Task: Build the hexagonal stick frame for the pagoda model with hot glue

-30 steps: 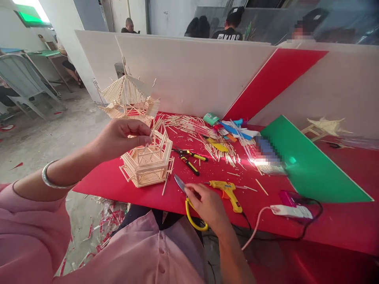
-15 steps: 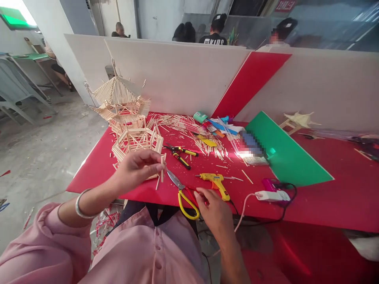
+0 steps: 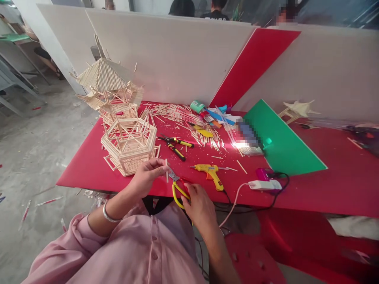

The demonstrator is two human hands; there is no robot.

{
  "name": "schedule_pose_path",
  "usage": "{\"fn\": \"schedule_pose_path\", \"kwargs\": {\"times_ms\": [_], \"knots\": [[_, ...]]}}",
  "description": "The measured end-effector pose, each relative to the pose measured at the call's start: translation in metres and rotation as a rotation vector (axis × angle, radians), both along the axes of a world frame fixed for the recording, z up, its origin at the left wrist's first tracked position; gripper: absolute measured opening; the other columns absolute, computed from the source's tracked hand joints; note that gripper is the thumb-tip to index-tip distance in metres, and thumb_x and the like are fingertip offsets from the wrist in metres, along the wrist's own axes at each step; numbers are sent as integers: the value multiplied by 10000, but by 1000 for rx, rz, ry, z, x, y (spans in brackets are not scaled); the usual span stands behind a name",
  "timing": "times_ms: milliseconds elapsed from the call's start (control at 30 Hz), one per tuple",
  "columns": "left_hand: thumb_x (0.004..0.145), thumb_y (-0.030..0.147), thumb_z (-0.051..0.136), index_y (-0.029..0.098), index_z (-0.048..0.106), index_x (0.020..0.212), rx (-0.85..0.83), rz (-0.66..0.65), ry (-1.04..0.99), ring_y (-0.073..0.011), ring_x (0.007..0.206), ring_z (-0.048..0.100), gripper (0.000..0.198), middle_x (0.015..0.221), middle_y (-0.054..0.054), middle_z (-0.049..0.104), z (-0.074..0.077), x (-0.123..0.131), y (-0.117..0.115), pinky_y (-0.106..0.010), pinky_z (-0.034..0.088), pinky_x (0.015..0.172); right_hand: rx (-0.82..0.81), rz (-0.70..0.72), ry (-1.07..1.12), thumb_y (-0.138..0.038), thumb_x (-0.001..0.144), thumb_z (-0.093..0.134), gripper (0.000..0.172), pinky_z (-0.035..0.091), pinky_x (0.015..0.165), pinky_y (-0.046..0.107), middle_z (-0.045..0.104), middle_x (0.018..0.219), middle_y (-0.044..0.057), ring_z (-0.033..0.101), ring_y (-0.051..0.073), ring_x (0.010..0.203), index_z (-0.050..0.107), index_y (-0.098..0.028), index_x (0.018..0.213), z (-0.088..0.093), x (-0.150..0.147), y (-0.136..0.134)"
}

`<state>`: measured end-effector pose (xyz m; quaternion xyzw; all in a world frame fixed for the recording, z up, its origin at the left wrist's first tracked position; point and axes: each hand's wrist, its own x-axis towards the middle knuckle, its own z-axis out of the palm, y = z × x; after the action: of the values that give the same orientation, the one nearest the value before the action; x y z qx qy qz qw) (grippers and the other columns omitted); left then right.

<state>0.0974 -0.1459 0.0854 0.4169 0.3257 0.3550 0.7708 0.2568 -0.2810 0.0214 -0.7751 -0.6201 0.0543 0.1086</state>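
Observation:
Between the thumb and fingers of my left hand [image 3: 146,177] is a short thin wooden stick [image 3: 167,175], held upright just above the table's front edge. My right hand [image 3: 200,204] grips scissors [image 3: 177,191] with one yellow and one red handle. The blades point up and left, their tips close beside the stick; whether they touch it I cannot tell. Behind my left hand stands an open six-sided stick frame [image 3: 128,148]. A tiered stick pagoda [image 3: 105,77] with a pointed roof rises behind that frame.
Black-and-yellow pliers [image 3: 177,146] and a yellow glue gun [image 3: 209,173] lie on the red table [image 3: 85,157]. Loose sticks [image 3: 173,116] are heaped at the back. A green board [image 3: 284,142] leans at the right, near a white power strip [image 3: 264,185]. White panels [image 3: 166,59] stand behind.
The scissors have opened wider, and my right hand has closed further round their handles. The blades and the stick are now closer together. The camera view has tilted down.

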Motion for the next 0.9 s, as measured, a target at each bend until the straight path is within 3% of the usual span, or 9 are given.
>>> {"fn": "schedule_pose_path", "kwargs": {"times_ms": [133,267,900], "knots": [[611,351,894,133,693,737,-52,19,-8,-76,561,552,323,636,11,642,-10,4,2,-198,452,574,-42,7,-16,-352,935,582,338,499,790,315,662,1053,110,640,252,997,619,-170,1217,4,6,2],[650,363,873,139,708,773,-1,26,5,-81,588,563,305,675,1,671,-19,5,2,-203,449,601,-37,-16,-4,-432,995,464,342,470,743,293,676,1000,97,650,235,963,662,-194,1142,7,8,8],[746,464,791,146,708,789,141,13,101,-121,634,562,331,681,-13,659,-34,6,-1,-249,449,651,-257,-18,-54,-257,861,620,399,473,730,304,646,991,106,668,251,909,589,-161,1247,20,1,35]]}}
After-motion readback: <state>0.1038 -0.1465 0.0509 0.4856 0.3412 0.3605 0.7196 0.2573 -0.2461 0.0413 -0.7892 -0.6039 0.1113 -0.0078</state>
